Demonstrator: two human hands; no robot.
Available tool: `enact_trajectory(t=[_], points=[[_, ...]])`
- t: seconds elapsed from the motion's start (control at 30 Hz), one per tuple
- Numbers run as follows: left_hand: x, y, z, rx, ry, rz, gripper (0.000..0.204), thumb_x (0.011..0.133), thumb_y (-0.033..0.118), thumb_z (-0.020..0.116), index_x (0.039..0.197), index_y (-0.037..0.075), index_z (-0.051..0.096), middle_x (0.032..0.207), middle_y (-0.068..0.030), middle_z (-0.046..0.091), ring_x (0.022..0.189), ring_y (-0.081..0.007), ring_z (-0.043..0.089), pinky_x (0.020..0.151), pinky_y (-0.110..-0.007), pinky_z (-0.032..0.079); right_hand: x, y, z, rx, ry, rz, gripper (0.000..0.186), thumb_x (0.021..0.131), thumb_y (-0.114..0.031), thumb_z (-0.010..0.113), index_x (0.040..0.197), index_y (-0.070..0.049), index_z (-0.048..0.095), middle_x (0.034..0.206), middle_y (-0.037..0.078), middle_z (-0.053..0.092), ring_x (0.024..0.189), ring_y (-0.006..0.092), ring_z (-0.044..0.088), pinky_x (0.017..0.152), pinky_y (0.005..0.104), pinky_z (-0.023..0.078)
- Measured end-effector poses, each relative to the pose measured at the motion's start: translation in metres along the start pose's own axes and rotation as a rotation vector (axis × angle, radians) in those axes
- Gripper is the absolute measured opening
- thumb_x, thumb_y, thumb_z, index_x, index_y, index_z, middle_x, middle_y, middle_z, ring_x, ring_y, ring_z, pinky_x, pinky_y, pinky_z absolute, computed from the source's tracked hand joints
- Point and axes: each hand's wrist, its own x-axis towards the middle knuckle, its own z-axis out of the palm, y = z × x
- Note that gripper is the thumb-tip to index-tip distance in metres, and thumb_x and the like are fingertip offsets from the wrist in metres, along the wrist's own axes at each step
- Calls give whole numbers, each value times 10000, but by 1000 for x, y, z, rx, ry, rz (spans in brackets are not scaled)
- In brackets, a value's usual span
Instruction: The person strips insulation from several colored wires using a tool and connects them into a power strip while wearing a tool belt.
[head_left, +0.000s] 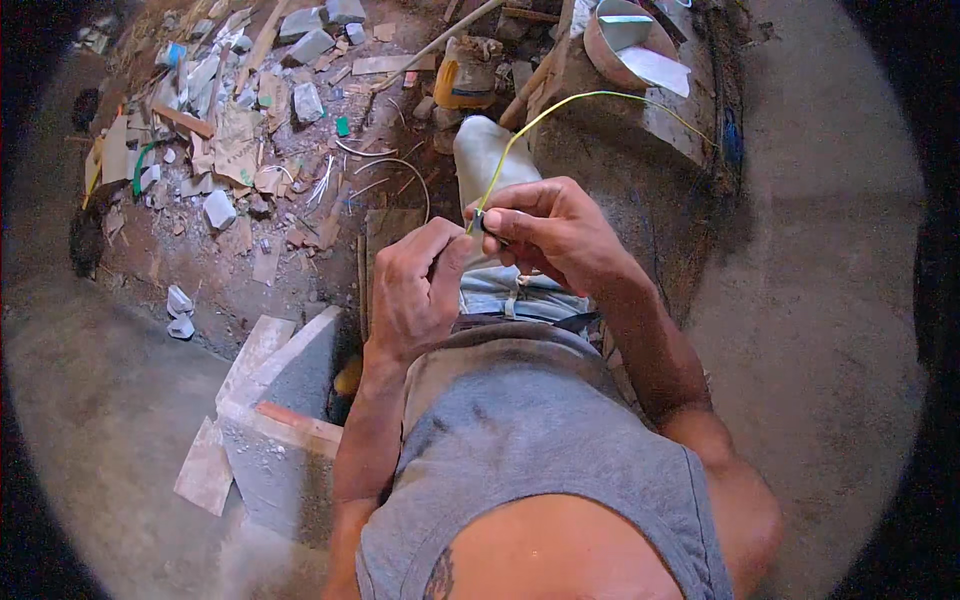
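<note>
A thin yellow-green wire [513, 143] arches up from between my hands and bends over to the right, toward a block with a basin on it. My left hand [418, 280] is closed, its thumb and forefinger pinching the wire's lower end. Just beside it my right hand [565, 232] is closed too, thumb and fingertips on a small dark piece [477, 221] against the wire. That piece looks like a strip of tape or a small blade; it is too small to tell which. Both hands are close together above my lap, and my fingers hide the wire's tip.
Rubble, broken tile and cardboard scraps [235, 140] cover the ground at the far left. A cut yellow plastic container [466, 75] sits ahead, near a long stick [440, 42]. At the far right a round basin [607, 50] rests on a block. A concrete block [262, 465] stands at my left.
</note>
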Motion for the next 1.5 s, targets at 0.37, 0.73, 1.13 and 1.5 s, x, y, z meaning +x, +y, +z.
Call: enact_trajectory(t=[0.37,0.73,1.13,1.5], points=[[-10,0,0,-10,-39,-25,216,965,195,592,872,5,636,712,-86,609,645,-156,573,610,-310,448,11,0,-19,30,88,46,222,927,-254,692,959,-37,722,737,-5,665,552,41,533,490,206,429],[-13,-3,2,-9,-11,-19,217,955,182,590,859,-9,629,717,-87,612,644,-158,569,614,-310,449,18,-1,-19,113,113,-10,188,940,-165,670,1006,9,696,759,42,668,601,65,600,495,179,480],[-18,1,3,-8,-31,-88,200,951,162,590,847,-6,618,707,-91,600,638,-172,571,617,-317,450,27,11,-27,167,147,-24,206,945,-172,661,1033,14,676,793,58,676,622,97,612,522,213,486],[-29,-5,6,-21,-41,-49,166,945,145,602,884,-9,618,717,-148,591,648,-294,600,623,-367,456,24,21,-44,202,209,-7,193,949,-170,647,1041,-1,663,784,34,655,607,99,575,530,218,467]])
